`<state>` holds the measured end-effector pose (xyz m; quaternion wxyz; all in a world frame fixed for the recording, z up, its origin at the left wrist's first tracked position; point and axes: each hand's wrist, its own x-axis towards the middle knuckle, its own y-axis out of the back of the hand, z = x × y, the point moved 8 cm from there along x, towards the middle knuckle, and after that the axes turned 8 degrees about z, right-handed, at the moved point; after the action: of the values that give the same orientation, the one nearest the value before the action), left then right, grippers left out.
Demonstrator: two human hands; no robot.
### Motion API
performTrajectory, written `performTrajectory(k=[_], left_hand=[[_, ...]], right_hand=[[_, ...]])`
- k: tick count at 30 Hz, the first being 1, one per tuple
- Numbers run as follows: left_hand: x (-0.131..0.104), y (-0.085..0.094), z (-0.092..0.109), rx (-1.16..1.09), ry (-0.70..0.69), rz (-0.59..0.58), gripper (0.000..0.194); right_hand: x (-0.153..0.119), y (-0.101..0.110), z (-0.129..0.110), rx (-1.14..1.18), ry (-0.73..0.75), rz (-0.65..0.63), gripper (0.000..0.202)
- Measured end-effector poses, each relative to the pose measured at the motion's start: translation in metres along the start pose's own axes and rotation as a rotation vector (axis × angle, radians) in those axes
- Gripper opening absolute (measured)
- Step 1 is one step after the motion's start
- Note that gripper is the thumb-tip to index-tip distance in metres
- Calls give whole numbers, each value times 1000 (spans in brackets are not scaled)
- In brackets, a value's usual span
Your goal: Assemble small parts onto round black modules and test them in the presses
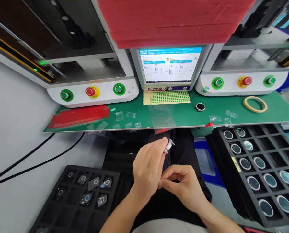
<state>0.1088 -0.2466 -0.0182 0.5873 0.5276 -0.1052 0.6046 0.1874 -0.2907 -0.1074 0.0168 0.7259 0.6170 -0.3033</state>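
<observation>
Over my lap, my left hand [148, 166] is closed around a silver watch case [169, 146], whose edge and lugs stick out past the fingertips. My right hand [180, 182] is just below it, thumb and forefinger pinched together against the lower side of the left hand. Whatever that pinch holds, if anything, is hidden. On the green bench ahead lies another round watch case [200, 107] with a black face. A black foam tray [71, 197] at lower left holds several film-wrapped watch cases. At right, another foam tray [263, 129] carries several round watch cases, glass side up.
A monitor [170, 66] stands between two machines with green buttons [118, 88] and red stop buttons [90, 91]. On the green bench [132, 121] lie red sheets [80, 116], a green-dot sticker sheet [170, 97], film scraps and a tape roll [255, 104]. Black cables [49, 161] hang at left.
</observation>
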Motion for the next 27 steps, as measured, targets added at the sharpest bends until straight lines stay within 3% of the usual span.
performTrajectory(k=[5, 9, 11, 14, 17, 20, 24, 27], left_hand=[[-12, -5, -15, -13, 49, -36, 34], [-24, -4, -33, -10, 133, -47, 31], [-30, -2, -50, -55, 295, -57, 27], [-46, -5, -80, -290, 694, -84, 20], [-63, -11, -97, -589, 997, -47, 21], [-71, -11, -107, -683, 1104, -25, 24], [-64, -19, -119, -661, 1111, -92, 32], [-34, -38, -128, -515, 947, -150, 34]], right_hand=[[10, -10, 16, 142, -140, -37, 30], [24, -15, 28, 9, -158, -85, 34], [30, -17, 27, -111, -105, -115, 31], [39, -12, 12, -264, 72, -41, 21], [44, 7, -17, -444, 339, 194, 16], [48, 31, -52, -803, 599, 402, 18], [75, 89, -104, -1074, 687, 648, 19], [105, 135, -139, -1171, 646, 782, 29]])
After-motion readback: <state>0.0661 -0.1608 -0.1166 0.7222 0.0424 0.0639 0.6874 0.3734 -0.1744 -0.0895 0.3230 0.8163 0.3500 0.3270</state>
